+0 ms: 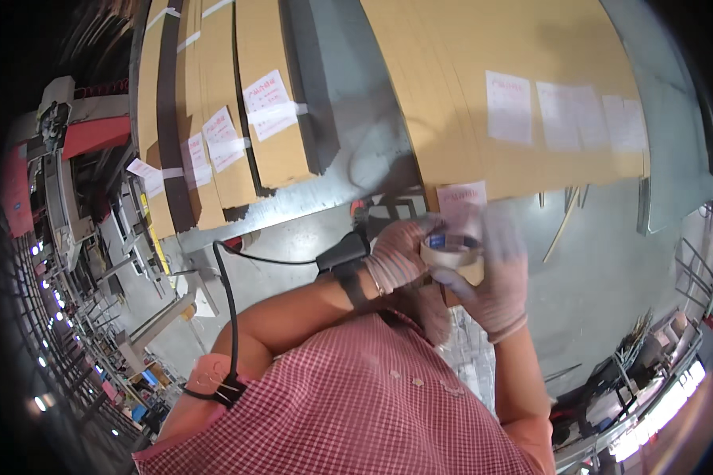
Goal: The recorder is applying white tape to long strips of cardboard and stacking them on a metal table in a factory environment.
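Here's the pale, ring-shaped roll of tape [444,258], up between the hands near the end of the long brown cardboard stack [451,162]! The left hand [400,253], in a striped knit glove, is closed on its left side. The right hand [499,277], gloved too, spreads thumb and fingers at the other side, blurred; whether it grips, I can't tell. The ring's opening faces up, tilted, its oval outline longest left to right, and a white paper sheet with red print [459,198] sits just beyond!
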A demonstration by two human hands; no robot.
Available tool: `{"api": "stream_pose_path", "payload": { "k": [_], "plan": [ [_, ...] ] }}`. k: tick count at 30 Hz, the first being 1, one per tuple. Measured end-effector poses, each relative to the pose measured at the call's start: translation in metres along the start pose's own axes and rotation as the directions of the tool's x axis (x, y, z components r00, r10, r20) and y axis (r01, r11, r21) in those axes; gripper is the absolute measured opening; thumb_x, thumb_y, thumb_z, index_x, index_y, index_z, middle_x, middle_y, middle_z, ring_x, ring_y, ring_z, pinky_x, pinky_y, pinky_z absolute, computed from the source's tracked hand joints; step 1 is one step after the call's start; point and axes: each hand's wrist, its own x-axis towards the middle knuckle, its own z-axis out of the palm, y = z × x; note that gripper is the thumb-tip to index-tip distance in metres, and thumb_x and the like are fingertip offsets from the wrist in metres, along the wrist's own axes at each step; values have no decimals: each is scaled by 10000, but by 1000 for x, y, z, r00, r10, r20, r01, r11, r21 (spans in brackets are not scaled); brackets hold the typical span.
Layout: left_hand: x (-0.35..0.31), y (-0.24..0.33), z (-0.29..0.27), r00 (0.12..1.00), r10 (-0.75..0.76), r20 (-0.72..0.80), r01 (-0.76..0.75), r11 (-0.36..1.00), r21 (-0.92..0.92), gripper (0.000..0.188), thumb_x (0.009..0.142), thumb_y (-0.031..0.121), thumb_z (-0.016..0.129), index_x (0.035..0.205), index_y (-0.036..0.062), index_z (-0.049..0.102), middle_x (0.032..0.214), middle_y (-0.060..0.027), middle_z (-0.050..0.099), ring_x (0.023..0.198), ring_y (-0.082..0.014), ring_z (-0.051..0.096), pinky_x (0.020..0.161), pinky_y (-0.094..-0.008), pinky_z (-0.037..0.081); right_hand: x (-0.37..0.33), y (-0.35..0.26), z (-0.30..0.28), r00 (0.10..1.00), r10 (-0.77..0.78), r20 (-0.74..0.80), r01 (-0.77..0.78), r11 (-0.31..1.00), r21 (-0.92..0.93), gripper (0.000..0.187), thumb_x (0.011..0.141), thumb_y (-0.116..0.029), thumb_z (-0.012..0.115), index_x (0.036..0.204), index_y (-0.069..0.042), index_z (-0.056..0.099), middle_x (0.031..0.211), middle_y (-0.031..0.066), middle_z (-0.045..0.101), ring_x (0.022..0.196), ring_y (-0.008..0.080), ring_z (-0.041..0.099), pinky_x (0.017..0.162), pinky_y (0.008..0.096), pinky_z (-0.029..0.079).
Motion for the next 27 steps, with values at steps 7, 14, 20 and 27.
{"api": "stream_pose_path", "payload": {
  "k": [7,14,20,27],
  "plan": [
    [-5,18,-2,916,320,242,-280,78,957,509,772,369,822,1119,65,607,968,-138,687,840,-318,667,769,-398,532,45,66,-23,740,93,666,-63,996,-68,225,927,-263,580,1055,-116,692,876,171,701,831,382,661,717,460,521],
    [5,22,5,898,307,316,-393,237,888,383,794,288,812,1024,66,602,899,-127,673,790,-285,685,721,-363,544,-3,154,62,794,414,445,-449,893,-31,226,910,-269,612,1024,-110,725,914,195,703,898,395,671,763,455,537],
    [33,-12,-47,741,653,154,-317,138,938,468,926,372,688,1167,-1,541,926,-166,638,832,-276,652,730,-384,525,-18,68,23,892,304,335,-329,944,21,457,952,-234,584,1385,-98,539,1022,248,678,878,448,658,722,453,538],
    [-63,-84,-20,901,-225,371,-178,589,788,543,957,403,644,1278,-19,523,1151,-189,630,1085,-254,624,969,-367,480,-113,82,-64,277,474,836,-521,805,-284,431,929,-280,643,1307,-75,612,920,200,699,827,383,676,744,390,543]
  ]
}}
